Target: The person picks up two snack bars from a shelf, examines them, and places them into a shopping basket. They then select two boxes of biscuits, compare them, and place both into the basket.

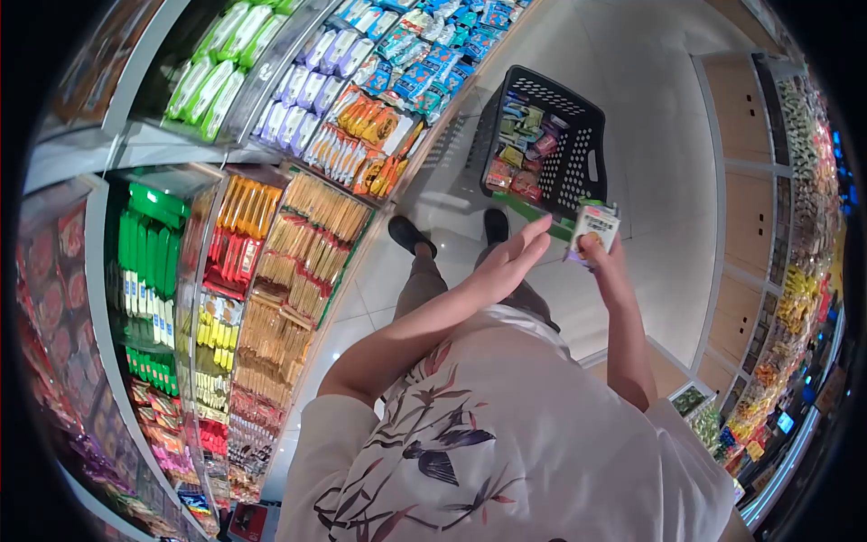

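My right hand [607,256] is closed on a small white and purple packet [597,222], with the thumb across its front. To the left of it, my left hand [521,253] is held out with its fingers extended and nothing seen in it. Beyond both hands, a black perforated basket [582,135] stands on the floor, with several coloured snack packets [533,149] lying in its left part. A green strip [533,212], perhaps the basket's handle, shows between my hands and the basket.
Shelves of packaged snacks [289,244] rise along the left, with blue packets [433,68] at the top. Pale tiled floor [655,163] runs past the basket. Wooden cabinets [745,217] and more goods [799,298] curve along the right. My feet [412,237] are just before the basket.
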A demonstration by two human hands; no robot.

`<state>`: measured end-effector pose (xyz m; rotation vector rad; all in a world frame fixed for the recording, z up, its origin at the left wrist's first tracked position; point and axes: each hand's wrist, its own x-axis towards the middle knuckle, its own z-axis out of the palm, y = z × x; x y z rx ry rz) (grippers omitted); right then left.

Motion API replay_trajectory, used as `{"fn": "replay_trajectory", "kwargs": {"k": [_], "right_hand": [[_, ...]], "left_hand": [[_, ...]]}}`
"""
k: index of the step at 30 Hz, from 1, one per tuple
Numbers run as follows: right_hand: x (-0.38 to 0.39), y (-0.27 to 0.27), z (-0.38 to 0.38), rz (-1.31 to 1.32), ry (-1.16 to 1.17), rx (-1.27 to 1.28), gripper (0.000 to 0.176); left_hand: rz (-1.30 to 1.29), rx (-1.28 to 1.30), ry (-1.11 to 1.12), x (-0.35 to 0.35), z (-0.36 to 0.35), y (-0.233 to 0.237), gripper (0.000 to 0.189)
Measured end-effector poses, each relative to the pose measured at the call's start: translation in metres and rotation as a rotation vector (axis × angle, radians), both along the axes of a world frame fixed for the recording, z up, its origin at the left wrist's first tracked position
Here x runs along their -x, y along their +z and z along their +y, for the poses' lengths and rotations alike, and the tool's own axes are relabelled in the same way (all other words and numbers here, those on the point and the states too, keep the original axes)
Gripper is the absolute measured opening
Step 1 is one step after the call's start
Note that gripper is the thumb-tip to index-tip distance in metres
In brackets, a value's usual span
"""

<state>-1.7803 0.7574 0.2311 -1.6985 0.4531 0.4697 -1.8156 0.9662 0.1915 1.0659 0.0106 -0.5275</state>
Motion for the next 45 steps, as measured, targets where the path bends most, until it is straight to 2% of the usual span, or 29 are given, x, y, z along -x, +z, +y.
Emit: {"fn": "replay_trajectory", "kwargs": {"k": [2, 3, 4, 6, 9, 11, 12, 17, 18, 23, 26, 29, 33, 34, 37, 39, 41, 42, 44, 45], "right_hand": [[-0.023, -0.012, -0.039, -0.048, -0.096, 0.032, 0.055], [-0.037, -0.019, -0.055, -0.074, -0.148, 0.018, 0.055], [-0.053, -0.027, -0.066, -0.059, -0.118, 0.049, 0.057], [-0.087, -0.047, -0.092, -0.021, -0.049, 0.109, 0.060], [-0.139, -0.147, -0.139, 0.095, 0.097, 0.180, 0.077], [-0.169, -0.201, -0.153, 0.370, 0.184, 0.261, 0.094], [-0.183, -0.242, -0.167, 0.421, 0.325, 0.265, 0.100], [-0.206, -0.404, -0.186, 0.213, 0.439, 0.539, 0.094], [-0.206, -0.425, -0.189, 0.179, 0.483, 0.591, 0.093], [-0.222, -0.481, -0.166, 0.327, 0.491, 0.702, 0.093], [-0.232, -0.505, -0.138, 0.330, 0.509, 0.706, 0.091], [-0.242, -0.546, -0.116, 0.331, 0.511, 0.673, 0.090], [-0.249, -0.586, -0.086, 0.081, 0.545, 0.774, 0.087], [-0.261, -0.583, -0.080, 0.274, 0.492, 0.631, 0.091], [-0.278, -0.579, -0.075, 0.496, 0.027, -0.155, 0.080], [-0.274, -0.584, -0.071, 0.292, -0.289, -0.282, 0.074], [-0.276, -0.590, -0.075, 0.192, -0.453, -0.166, 0.083], [-0.283, -0.559, -0.079, 0.155, -0.438, -0.146, 0.082], [-0.284, -0.591, -0.109, 0.100, -0.406, -0.033, 0.087], [-0.288, -0.590, -0.115, 0.074, -0.387, 0.021, 0.089]], "left_hand": [[-0.112, -0.268, -0.088, -0.016, 0.002, -0.007, 0.042], [-0.168, -0.399, -0.136, -0.025, -0.002, -0.008, 0.042], [-0.192, -0.481, -0.023, -0.034, -0.013, 0.001, 0.044], [-0.289, -0.584, -0.049, -0.055, -0.038, 0.003, 0.039], [-0.349, -0.740, 0.018, -0.081, -0.091, -0.013, 0.030], [-0.316, -0.845, 0.048, -0.090, -0.126, -0.027, 0.025], [-0.264, -0.898, 0.049, -0.089, -0.141, -0.033, 0.024], [-0.166, -1.117, -0.068, -0.095, -0.163, -0.052, 0.018], [-0.153, -1.149, -0.067, -0.095, -0.164, -0.053, 0.019], [-0.175, -1.307, -0.024, -0.111, -0.155, -0.064, 0.018], [0.021, -1.227, -0.051, -0.113, -0.153, -0.071, 0.017], [0.008, -1.205, 0.015, -0.109, -0.151, -0.075, 0.017], [0.019, -1.166, -0.007, -0.112, -0.150, -0.074, 0.018], [0.039, -1.167, -0.016, -0.111, -0.149, -0.074, 0.019], [0.055, -1.163, -0.017, -0.106, -0.148, -0.076, 0.021], [0.058, -1.149, -0.019, -0.104, -0.147, -0.076, 0.020], [0.065, -1.137, -0.030, -0.105, -0.146, -0.077, 0.020], [0.047, -1.130, -0.021, -0.106, -0.146, -0.077, 0.017], [0.011, -1.120, 0.000, -0.109, -0.147, -0.078, 0.013], [0.005, -1.115, 0.004, -0.109, -0.147, -0.078, 0.013]]}}
